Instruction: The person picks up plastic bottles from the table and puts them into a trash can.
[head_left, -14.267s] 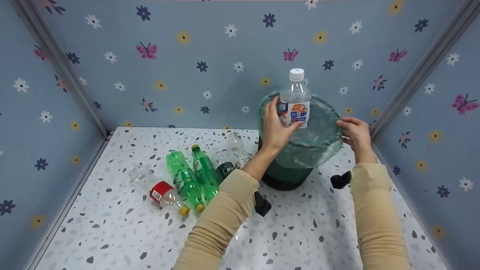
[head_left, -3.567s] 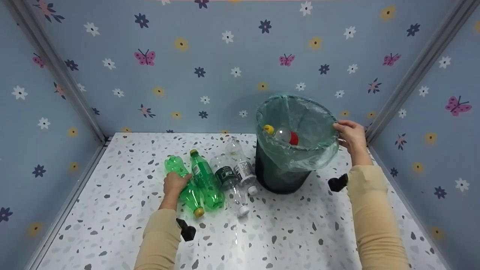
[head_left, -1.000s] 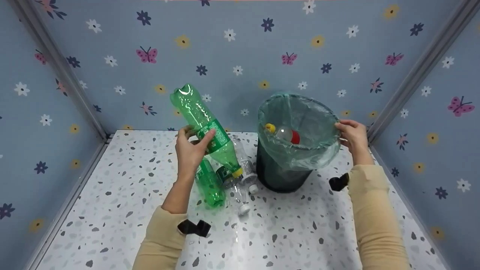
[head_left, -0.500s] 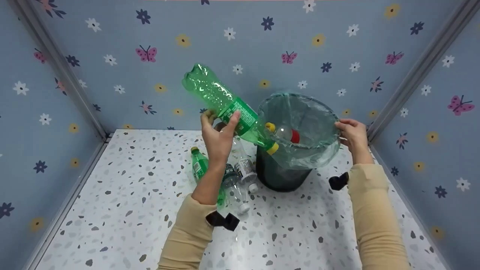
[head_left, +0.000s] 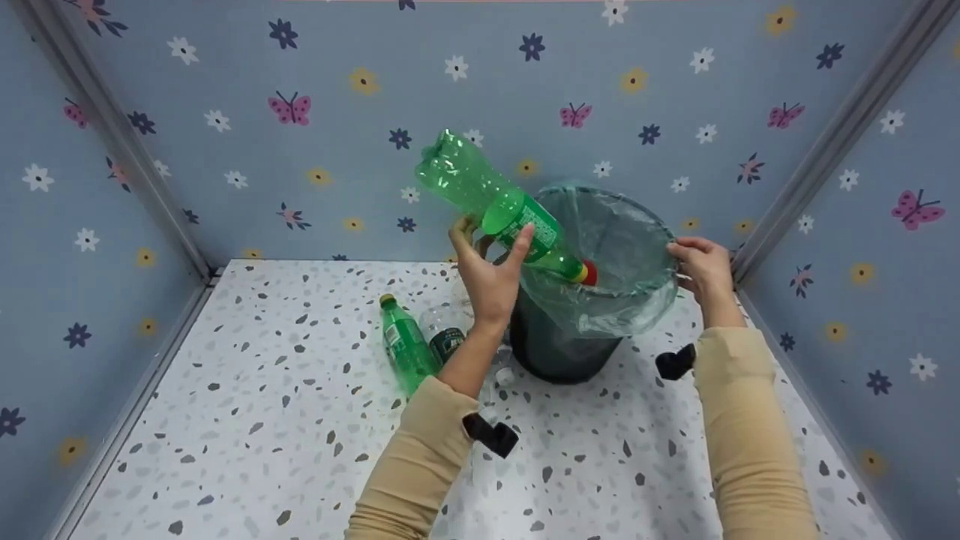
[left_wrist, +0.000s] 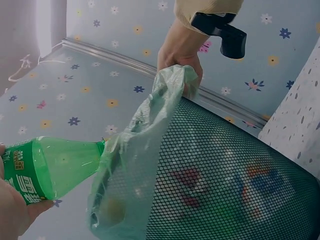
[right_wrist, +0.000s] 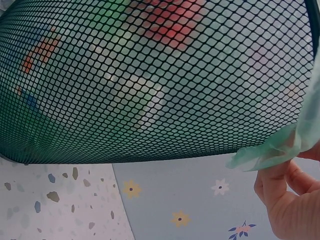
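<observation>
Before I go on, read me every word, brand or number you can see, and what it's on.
"雪碧", as best I can tell: label of the held green bottle; smaller print there unreadable.
Other green bottle, lying down: label too small to read.
Dark-labelled clear bottle: white marks, too small.
Orange-and-blue label inside the mesh bin: too blurred.

Below the fingers [head_left: 696, 244] spreads a flat white, grey-speckled worktop [head_left: 247, 465]; behind them, a blue, flower-and-butterfly-patterned wall [head_left: 337, 139]; to their right, a straight grey metal strip [head_left: 840, 139].
</observation>
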